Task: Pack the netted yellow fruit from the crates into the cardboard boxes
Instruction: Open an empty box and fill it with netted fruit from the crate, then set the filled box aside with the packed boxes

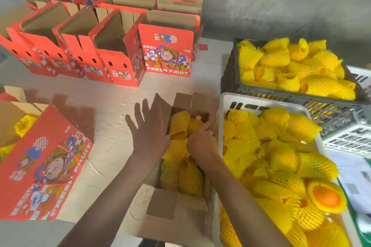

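Note:
An open cardboard box (176, 204) lies in front of me, holding several yellow netted fruit (179, 124). My left hand (149, 130) is spread flat, fingers apart, against the box's left wall and flap. My right hand (202, 138) reaches down into the box with its fingers curled among the fruit; whether it grips one is hidden. A white crate (236, 102) to the right is heaped with netted fruit (281, 158). Behind it a dark grey crate (230, 78) holds more fruit (291, 66).
Several empty red "FRESH FRUIT" boxes (166, 54) stand open at the back left. Another red box (44, 164) lies tilted at the near left with netted fruit beside it. Stacked white crates (349, 138) and papers (355, 174) sit at the far right. A grey wall runs behind.

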### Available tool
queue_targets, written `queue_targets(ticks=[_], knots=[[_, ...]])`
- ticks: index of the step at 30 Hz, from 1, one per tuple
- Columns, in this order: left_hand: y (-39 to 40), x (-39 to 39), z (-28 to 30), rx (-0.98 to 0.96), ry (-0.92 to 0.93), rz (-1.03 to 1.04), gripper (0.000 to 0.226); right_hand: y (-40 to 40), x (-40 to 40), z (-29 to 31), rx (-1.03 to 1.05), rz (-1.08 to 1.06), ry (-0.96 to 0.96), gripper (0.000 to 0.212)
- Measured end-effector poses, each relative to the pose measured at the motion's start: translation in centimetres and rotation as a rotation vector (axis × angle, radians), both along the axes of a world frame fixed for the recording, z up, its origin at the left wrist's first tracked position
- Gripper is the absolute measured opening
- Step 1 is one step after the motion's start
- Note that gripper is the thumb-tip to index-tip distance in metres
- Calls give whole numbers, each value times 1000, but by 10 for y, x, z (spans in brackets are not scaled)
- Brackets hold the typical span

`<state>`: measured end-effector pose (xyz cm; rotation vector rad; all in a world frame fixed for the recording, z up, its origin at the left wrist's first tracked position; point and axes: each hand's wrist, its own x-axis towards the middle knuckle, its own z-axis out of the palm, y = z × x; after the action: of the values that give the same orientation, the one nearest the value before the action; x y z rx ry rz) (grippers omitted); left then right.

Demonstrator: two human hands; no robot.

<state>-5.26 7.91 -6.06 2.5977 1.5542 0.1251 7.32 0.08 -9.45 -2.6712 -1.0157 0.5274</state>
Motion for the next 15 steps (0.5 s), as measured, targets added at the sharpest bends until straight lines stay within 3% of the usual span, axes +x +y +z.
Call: queue_targets(ticks=[2, 5, 7, 11, 15], knots=[[0, -19, -1, -196, -114, 153, 100, 2, -3, -2, 45, -40, -34, 72], [12, -43, -1, -661, -306, 226, 46, 1, 0, -3, 91, -39, -39, 60], [18, -55, -2, -796, -342, 202, 24, -1, 1, -3, 135, -90, -17, 59], [23, -75, 5, -648, -213, 128, 18, 4, -9, 1, 108, -112, 70, 44], [44, -127, 13, -527, -46, 177, 16, 27, -48, -5, 123, -66, 284, 44]])
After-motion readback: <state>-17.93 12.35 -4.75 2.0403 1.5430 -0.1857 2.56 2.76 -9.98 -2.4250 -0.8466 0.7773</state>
